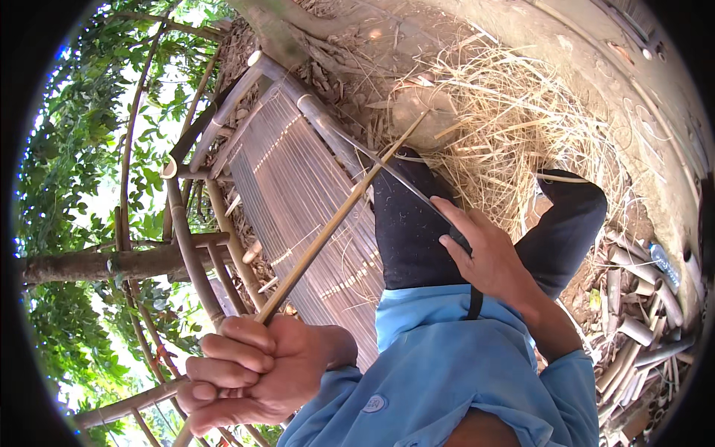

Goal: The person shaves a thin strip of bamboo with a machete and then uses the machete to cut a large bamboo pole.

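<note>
My left hand (242,365) is closed around the near end of a long, narrow bamboo strip (316,249), which slants up and to the right, away from me. In my right hand (488,253) is a knife (414,188) with a long thin blade and a dark handle mostly hidden by the fingers. The blade points up and left. It crosses the strip near the strip's far end and seems to touch it. Right index finger lies stretched along the back of the knife.
I sit on a slatted bamboo bench (298,171) with a pole frame. Pale shavings (529,119) pile up beyond my legs, near a stone (424,115). Cut bamboo pieces (637,331) and a plastic bottle (663,264) lie at right. A pole railing (195,249) stands left.
</note>
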Action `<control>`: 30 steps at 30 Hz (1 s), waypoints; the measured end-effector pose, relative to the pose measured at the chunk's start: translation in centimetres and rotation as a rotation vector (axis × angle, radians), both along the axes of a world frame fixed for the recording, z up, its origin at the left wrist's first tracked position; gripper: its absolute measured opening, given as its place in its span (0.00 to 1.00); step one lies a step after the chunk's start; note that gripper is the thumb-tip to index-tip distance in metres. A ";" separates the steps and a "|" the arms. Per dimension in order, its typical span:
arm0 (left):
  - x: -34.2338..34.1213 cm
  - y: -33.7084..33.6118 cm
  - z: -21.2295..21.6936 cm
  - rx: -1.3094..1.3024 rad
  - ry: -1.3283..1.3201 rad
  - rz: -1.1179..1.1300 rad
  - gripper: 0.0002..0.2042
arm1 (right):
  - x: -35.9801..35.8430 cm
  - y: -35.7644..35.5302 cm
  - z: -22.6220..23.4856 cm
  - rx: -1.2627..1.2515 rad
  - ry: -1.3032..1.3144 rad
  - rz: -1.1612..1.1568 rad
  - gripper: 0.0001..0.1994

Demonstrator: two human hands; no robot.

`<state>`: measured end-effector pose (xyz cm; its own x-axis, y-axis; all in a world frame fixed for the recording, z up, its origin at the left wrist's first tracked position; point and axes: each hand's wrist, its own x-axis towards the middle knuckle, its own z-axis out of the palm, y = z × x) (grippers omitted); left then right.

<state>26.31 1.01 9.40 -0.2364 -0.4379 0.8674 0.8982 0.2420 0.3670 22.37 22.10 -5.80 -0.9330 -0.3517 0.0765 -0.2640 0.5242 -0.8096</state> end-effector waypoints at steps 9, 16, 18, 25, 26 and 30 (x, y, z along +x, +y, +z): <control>1.3 1.3 0.0 0.005 0.024 0.001 0.19 | 0.1 -3.3 0.4 0.004 0.373 -0.035 0.19; 2.3 1.2 -0.8 0.021 0.007 0.108 0.19 | 2.3 -4.4 4.0 -0.108 0.546 0.193 0.12; 2.7 1.3 -1.0 0.054 -0.013 0.170 0.20 | 1.7 -4.3 3.2 -0.065 0.508 0.232 0.11; 3.5 0.7 -1.4 0.056 -0.008 0.077 0.20 | 1.5 -4.1 2.5 -0.034 0.460 0.268 0.05; 3.4 0.6 -1.6 0.046 -0.001 0.035 0.20 | 1.6 -4.0 2.4 -0.065 0.534 0.284 0.05; 3.5 0.9 -0.9 0.012 -0.051 0.081 0.20 | -2.2 -3.3 -1.9 0.114 0.278 0.062 0.05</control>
<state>29.83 1.89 8.48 -0.2436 -0.4672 0.8499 0.8560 0.3084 0.4149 20.19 18.76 -7.70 -0.8584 -0.4280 0.2827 -0.5013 0.5833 -0.6391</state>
